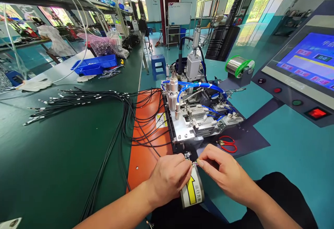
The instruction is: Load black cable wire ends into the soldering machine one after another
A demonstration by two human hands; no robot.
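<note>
My left hand [169, 177] and my right hand [221, 170] meet in front of a small soldering machine [198, 114]. Both pinch the end of a thin black cable [194, 163] between thumb and fingers, just above a grey handle with a yellow arrow label [192, 189]. The cable's tip is too small to make out. A bundle of black cables [125, 117] runs from the orange plate [146, 145] out across the green bench [52, 159] on the left.
Red-handled scissors [228, 144] lie beside the machine. A solder spool [238, 66] and a touch screen panel [308, 65] stand at the right. A blue tray [95, 65], bags and a blue stool [158, 64] are farther back.
</note>
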